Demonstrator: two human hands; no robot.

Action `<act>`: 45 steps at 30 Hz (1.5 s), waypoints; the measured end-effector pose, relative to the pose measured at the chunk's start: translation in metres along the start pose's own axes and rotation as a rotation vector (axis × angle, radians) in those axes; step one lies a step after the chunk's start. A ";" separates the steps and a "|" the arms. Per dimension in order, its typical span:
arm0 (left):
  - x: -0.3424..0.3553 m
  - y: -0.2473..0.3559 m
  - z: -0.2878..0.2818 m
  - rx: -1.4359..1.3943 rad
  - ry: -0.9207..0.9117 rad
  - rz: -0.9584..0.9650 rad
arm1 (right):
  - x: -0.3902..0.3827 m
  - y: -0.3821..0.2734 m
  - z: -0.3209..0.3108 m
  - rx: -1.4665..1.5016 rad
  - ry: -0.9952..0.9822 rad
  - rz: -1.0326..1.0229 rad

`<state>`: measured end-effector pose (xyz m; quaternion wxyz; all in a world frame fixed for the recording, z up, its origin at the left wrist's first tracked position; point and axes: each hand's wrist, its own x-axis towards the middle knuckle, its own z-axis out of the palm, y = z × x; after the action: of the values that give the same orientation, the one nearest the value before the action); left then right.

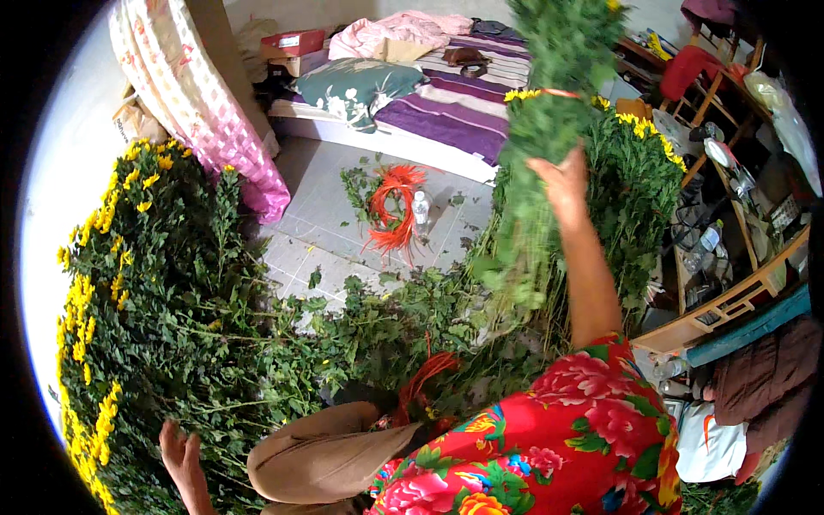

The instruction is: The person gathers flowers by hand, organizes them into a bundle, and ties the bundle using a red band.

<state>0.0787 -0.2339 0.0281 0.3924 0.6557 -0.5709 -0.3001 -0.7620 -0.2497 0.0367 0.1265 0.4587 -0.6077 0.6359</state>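
While the right hand [564, 178] stretches out at two o'clock, its grip is clenched round an upright leafy bundle [549, 129]; at eight o'clock, near the flower pile [163, 300], the half-curled left hand [182, 459] seems released, its palm unclear.

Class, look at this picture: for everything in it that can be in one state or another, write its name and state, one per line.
Right hand: closed, gripping
Chrysanthemum bunch: held up, blurred
Left hand: fingers apart, apparently empty
Left-side chrysanthemums: heaped, yellow flowers in bloom
Orange ties: gathered in a loose ring
Plastic bottle: upright
Curtain: hanging
Green pillow: lying down
Pink blanket: rumpled
Striped sheet: spread out
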 end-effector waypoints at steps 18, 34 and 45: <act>-0.064 -0.083 -0.015 0.077 -0.108 -0.412 | -0.036 0.257 -0.158 -1.276 -0.373 0.423; -0.210 -0.022 -0.032 0.454 -0.349 -0.428 | -0.149 0.108 0.213 -0.678 -0.943 -0.234; -0.224 -0.019 -0.059 0.332 -0.257 -0.430 | -0.382 -0.259 0.448 0.082 -1.998 -0.815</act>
<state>0.1006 -0.0021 0.0298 0.1319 0.7733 -0.5052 -0.3597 -0.1748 -0.4368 -0.1459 -0.2400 0.9416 -0.2159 -0.0959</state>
